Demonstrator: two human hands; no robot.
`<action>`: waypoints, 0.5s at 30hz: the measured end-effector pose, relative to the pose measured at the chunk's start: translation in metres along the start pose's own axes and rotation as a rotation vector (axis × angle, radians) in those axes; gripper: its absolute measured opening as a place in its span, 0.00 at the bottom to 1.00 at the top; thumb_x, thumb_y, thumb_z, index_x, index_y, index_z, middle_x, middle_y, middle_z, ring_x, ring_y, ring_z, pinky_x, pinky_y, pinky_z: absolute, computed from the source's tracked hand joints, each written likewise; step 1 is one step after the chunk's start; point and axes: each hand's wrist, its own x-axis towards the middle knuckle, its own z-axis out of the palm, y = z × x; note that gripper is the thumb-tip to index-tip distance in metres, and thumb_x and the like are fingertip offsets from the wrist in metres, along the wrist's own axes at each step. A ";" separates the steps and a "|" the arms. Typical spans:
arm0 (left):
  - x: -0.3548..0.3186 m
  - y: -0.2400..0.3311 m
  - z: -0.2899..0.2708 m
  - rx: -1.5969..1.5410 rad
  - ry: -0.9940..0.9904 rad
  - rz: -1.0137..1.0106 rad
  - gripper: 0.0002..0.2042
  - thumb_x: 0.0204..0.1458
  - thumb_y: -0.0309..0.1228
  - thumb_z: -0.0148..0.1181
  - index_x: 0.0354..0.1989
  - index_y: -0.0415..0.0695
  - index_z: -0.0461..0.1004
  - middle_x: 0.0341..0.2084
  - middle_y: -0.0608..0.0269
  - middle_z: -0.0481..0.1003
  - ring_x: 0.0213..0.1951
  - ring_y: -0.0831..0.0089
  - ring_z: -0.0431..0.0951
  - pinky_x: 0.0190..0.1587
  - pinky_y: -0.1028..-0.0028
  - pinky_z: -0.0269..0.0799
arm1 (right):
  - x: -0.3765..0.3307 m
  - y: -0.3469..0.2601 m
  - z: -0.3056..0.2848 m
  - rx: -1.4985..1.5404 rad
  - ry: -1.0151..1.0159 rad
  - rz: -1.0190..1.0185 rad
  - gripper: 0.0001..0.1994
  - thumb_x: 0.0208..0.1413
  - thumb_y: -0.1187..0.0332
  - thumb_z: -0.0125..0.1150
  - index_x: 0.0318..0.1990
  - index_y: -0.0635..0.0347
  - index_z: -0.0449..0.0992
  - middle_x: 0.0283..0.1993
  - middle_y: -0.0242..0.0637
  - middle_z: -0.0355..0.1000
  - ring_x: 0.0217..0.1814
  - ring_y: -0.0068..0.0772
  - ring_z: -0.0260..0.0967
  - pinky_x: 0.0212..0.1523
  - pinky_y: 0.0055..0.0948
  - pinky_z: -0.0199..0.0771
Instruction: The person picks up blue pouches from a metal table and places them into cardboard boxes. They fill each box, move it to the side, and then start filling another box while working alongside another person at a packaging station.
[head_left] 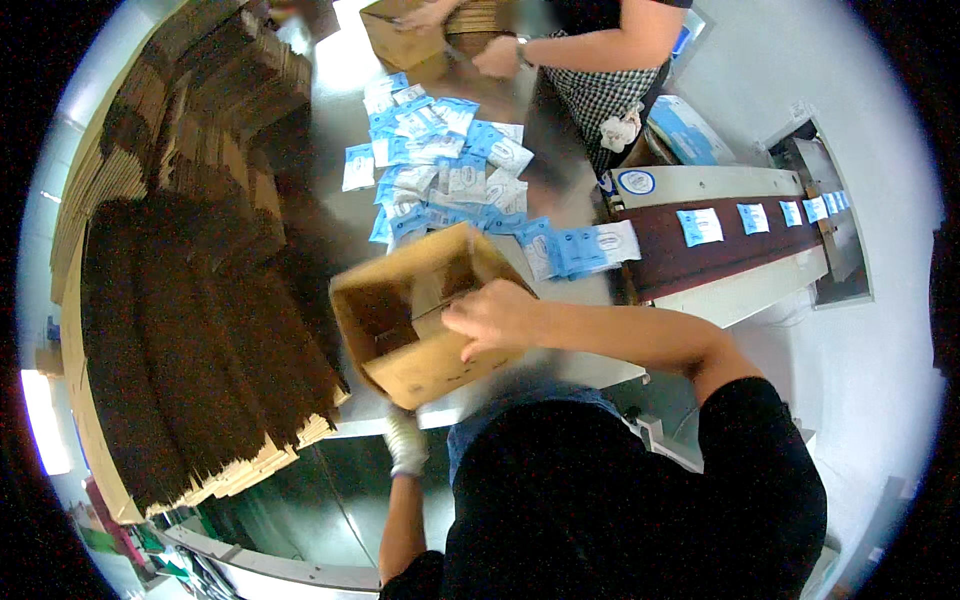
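We see a brown cardboard box [425,315], open and tilted toward the camera, held over the near edge of the pale tabletop [345,215] between the person's two hands; its inner flaps stand partly folded. The right hand [497,315] lies over the box's right rim, fingers curled down onto a flap and gripping the cardboard; the left hand [405,443], in a white glove, sits just under the box's lower corner, and we cannot tell whether it is closed on the box or only propping it, since the cardboard hides the fingers.

Beyond the right hand, farther up the tabletop, lies a loose heap of blue-and-white sachets [440,170], some overlapping; the nearest of them reach close to the box's far edge. To the right of that hand runs a dark conveyor belt [720,250] carrying more sachets in single file. To the left of the box, well past the gloved hand, tall stacks of flattened cardboard blanks [190,330] stand on edge, filling that side.

At the far end of the tabletop a second person in a checked apron [590,95] handles another cardboard box [405,40] with both hands.
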 end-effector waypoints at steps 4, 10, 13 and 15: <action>-0.016 0.122 -0.041 1.134 0.199 0.921 0.17 0.48 0.26 0.49 0.48 0.44 0.64 0.47 0.50 0.65 0.50 0.53 0.64 0.56 0.54 0.55 | 0.001 0.026 0.061 0.030 -0.131 -0.331 0.27 0.33 0.45 0.60 0.35 0.56 0.66 0.27 0.33 0.67 0.30 0.37 0.70 0.26 0.35 0.72; 0.007 0.099 -0.018 1.568 -0.623 0.952 0.08 0.47 0.31 0.47 0.26 0.46 0.74 0.24 0.60 0.74 0.33 0.64 0.75 0.46 0.63 0.65 | 0.017 0.069 -0.011 0.300 0.082 -0.026 0.16 0.44 0.59 0.62 0.37 0.57 0.70 0.38 0.38 0.67 0.44 0.41 0.65 0.42 0.39 0.66; -0.002 0.107 0.021 1.486 -0.800 0.883 0.07 0.47 0.31 0.47 0.27 0.45 0.73 0.23 0.58 0.74 0.28 0.64 0.75 0.34 0.67 0.69 | -0.070 0.198 -0.027 0.197 0.001 0.350 0.16 0.43 0.63 0.63 0.38 0.60 0.71 0.39 0.43 0.70 0.44 0.45 0.66 0.46 0.37 0.66; 0.002 0.108 0.032 1.501 -0.772 0.934 0.07 0.47 0.31 0.47 0.27 0.45 0.73 0.23 0.58 0.74 0.28 0.65 0.75 0.33 0.66 0.68 | -0.135 0.249 -0.024 0.236 -0.649 0.478 0.21 0.33 0.67 0.69 0.39 0.62 0.73 0.38 0.42 0.72 0.43 0.42 0.68 0.45 0.36 0.67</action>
